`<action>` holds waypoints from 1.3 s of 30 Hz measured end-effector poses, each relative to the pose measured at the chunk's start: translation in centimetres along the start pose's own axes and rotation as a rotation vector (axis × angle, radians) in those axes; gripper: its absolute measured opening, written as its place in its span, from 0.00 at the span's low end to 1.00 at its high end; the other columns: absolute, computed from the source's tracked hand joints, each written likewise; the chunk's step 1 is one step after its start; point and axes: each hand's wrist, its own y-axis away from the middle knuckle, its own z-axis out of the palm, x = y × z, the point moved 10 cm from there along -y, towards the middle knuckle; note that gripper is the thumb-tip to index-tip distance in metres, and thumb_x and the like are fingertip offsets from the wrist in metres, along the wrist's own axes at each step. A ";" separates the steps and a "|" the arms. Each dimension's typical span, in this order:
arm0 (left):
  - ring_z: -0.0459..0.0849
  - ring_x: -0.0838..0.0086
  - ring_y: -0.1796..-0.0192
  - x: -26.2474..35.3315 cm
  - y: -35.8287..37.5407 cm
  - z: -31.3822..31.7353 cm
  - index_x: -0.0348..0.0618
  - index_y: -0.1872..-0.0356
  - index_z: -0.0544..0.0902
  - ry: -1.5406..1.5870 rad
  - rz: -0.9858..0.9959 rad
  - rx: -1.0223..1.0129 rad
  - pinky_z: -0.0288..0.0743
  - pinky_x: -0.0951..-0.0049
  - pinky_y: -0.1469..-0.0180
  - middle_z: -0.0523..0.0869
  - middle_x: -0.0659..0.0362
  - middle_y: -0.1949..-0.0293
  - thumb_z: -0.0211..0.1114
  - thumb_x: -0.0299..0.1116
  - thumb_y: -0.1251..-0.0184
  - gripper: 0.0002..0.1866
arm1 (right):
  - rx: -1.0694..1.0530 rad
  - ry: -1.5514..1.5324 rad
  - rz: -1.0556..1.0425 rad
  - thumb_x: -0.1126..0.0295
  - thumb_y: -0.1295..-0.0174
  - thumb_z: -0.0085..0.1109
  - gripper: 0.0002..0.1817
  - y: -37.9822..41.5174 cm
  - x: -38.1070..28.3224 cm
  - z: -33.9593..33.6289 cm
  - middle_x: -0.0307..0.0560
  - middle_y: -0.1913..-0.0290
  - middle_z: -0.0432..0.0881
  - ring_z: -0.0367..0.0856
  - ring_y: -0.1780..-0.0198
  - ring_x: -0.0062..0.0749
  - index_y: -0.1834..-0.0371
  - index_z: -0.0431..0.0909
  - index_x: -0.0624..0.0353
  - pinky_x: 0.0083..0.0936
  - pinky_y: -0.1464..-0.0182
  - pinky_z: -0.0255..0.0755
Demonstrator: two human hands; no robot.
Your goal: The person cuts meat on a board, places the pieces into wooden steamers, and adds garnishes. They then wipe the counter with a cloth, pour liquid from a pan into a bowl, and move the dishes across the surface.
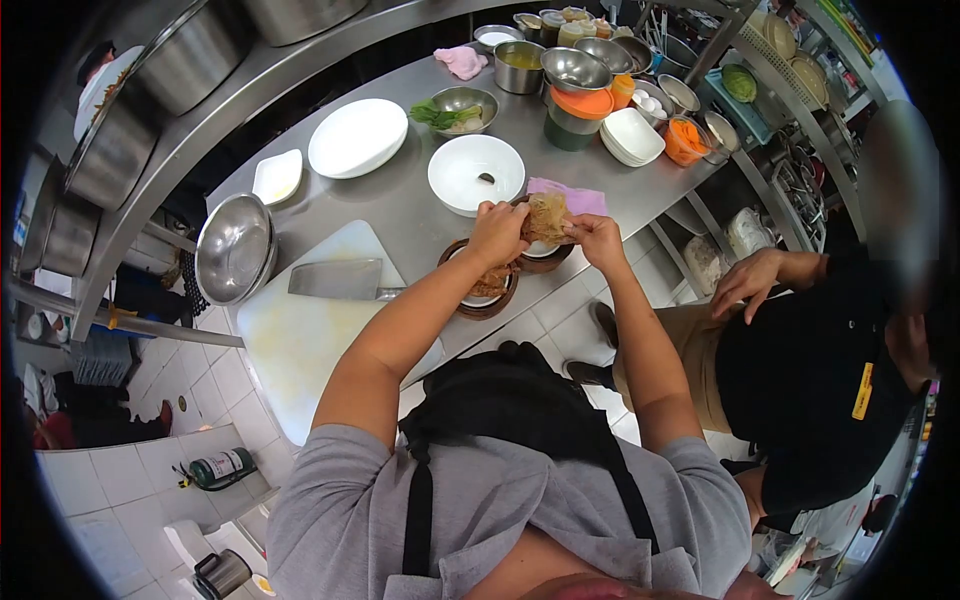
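We see a noodle-like clump (548, 217) held above a brown-rimmed bowl (552, 264), at the near edge of the tabletop (318, 212).
In our judgement, strands could fall past this edge to the tiled floor (556, 310), if the clump tears unevenly or one grip slips; the left hand (496, 235) has its fingers closed on the clump's left side, while the right hand (597, 241) pinches the right side.

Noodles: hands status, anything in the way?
Left hand and right hand on noodles, over a brown bowl. Cleaver on cutting board, left of hands. Nothing seen in the way.
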 end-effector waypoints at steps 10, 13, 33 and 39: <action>0.83 0.60 0.42 -0.4 -0.6 -0.1 0.47 0.42 0.79 0.016 0.000 -0.109 0.65 0.56 0.36 0.88 0.56 0.53 0.83 0.40 0.52 0.34 | 0.027 0.214 -0.187 0.77 0.37 0.71 0.03 1.0 -3.6 0.6 0.43 0.63 0.87 0.82 0.61 0.22 0.61 0.88 0.64 0.23 0.54 0.77; 0.82 0.60 0.41 -0.7 -0.9 -1.6 0.48 0.40 0.78 0.049 -0.048 -0.139 0.64 0.54 0.36 0.87 0.56 0.51 0.85 0.42 0.54 0.38 | -0.016 -0.036 -0.029 0.76 0.32 0.68 0.04 0.8 -1.8 -0.1 0.40 0.61 0.87 0.82 0.60 0.21 0.58 0.86 0.65 0.23 0.54 0.78; 0.78 0.66 0.34 3.1 -2.9 1.2 0.49 0.37 0.83 -0.293 0.234 -0.202 0.51 0.41 0.20 0.87 0.58 0.45 0.82 0.48 0.55 0.39 | 0.259 -0.869 0.207 0.70 0.21 0.51 0.07 3.6 2.9 -1.4 0.48 0.47 0.85 0.86 0.45 0.36 0.47 0.74 0.58 0.36 0.43 0.83; 0.79 0.63 0.35 3.8 -2.5 0.3 0.47 0.42 0.85 -0.255 0.205 -0.170 0.47 0.41 0.18 0.88 0.58 0.48 0.81 0.49 0.52 0.34 | 0.188 -0.747 0.206 0.69 0.21 0.53 0.06 2.9 3.4 -1.3 0.45 0.48 0.85 0.86 0.48 0.32 0.48 0.75 0.56 0.33 0.44 0.83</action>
